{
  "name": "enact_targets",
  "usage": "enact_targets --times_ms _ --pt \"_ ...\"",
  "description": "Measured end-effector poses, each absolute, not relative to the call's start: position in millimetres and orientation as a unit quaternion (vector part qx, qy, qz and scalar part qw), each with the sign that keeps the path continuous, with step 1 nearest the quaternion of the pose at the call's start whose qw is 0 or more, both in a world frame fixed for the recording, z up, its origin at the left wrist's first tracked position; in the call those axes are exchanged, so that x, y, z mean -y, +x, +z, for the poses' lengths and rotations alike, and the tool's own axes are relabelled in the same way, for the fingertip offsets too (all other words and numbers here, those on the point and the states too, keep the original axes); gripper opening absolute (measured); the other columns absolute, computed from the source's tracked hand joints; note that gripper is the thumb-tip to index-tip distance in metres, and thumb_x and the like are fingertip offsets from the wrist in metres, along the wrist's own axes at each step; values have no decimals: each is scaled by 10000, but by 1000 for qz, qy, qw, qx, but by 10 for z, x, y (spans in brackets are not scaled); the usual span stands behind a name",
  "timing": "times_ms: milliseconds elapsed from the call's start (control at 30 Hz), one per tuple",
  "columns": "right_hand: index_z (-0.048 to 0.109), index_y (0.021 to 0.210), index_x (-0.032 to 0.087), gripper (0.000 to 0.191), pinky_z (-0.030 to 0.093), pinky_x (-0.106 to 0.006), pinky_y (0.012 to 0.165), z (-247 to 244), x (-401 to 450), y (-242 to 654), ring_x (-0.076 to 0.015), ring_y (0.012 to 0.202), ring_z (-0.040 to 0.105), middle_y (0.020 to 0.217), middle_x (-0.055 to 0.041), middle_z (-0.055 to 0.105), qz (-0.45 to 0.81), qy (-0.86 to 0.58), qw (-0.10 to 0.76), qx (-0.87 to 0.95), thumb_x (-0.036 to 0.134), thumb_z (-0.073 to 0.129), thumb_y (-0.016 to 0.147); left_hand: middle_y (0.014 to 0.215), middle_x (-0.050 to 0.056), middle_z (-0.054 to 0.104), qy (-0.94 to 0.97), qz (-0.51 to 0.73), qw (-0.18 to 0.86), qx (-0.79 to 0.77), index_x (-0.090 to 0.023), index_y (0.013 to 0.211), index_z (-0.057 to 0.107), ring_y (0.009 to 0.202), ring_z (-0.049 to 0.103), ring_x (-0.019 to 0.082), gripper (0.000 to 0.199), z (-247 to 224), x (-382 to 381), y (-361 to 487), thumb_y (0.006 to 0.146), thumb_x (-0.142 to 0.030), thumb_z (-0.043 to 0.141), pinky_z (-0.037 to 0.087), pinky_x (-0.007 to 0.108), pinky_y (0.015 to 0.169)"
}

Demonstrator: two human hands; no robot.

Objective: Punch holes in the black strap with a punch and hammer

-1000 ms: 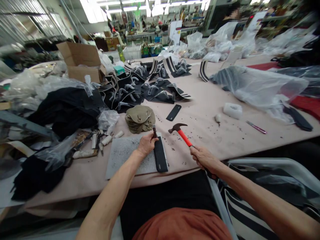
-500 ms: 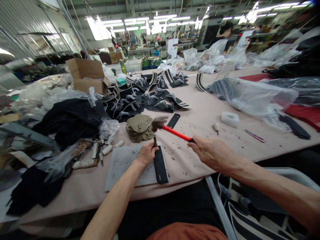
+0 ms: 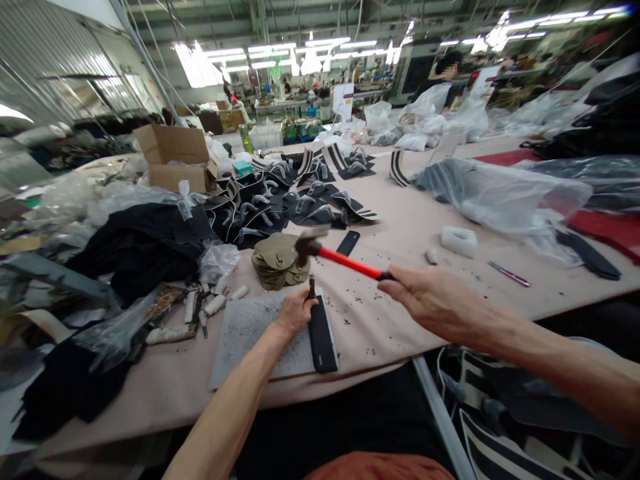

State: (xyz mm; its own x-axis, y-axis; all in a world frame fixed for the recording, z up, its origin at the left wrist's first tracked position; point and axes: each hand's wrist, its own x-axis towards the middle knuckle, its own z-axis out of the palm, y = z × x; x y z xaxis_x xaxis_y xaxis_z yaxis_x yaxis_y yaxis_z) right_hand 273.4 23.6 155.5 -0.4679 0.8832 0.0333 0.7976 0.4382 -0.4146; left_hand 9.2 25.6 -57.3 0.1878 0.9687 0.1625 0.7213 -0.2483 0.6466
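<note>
My right hand point(image 3: 420, 293) is closed round the black end of a hammer point(image 3: 350, 262) with a red handle. Its dark head, slightly blurred, hovers above my left hand point(image 3: 296, 309). The fingers of that left hand pinch an upright metal punch point(image 3: 313, 285), whose top sticks out above them; its lower tip is hidden. Under the punch lies a long black strip point(image 3: 323, 340) with rounded corners, along the right edge of a speckled grey board point(image 3: 245, 340). Just beyond the board sits a stack of olive fabric pieces with metal rings point(image 3: 275, 260).
A second black strip point(image 3: 349, 243) lies farther back. Black pieces with striped bands point(image 3: 310, 200) are piled behind it. White-wrapped tools point(image 3: 173, 333) are at the left, a seam ripper point(image 3: 509, 274) and a white block point(image 3: 459, 241) at the right. Small dark bits dot the pink cloth.
The hammer head has moved slightly left and up, and its handle has shifted with my right hand. My left hand keeps the punch on the black strip.
</note>
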Motion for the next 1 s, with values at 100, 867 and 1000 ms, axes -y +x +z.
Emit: enact_targets --times_ms 100,867,1000 --pt "454 868 196 310 276 -265 475 1610 -247 2694 -136 476 416 608 -8 473 191 -514 369 751 464 366 996 769 35 615 735 284 224 -573 -159 840 564 754 621 228 125 -594 -264 86 854 -53 629 453 266 685" --pt "533 1072 120 518 451 -374 820 -96 -130 2358 -276 946 584 1033 -133 592 306 -627 66 713 599 576 879 799 27 629 713 315 286 -558 -146 831 602 743 591 199 91 -524 -314 172 841 -56 612 432 264 704" --pt "470 1191 124 685 461 -396 822 -124 119 1743 -321 1016 574 1162 -153 536 315 -633 43 706 539 761 731 766 37 623 674 340 309 -578 -146 784 604 732 588 199 35 -522 -353 236 818 -153 604 456 265 710"
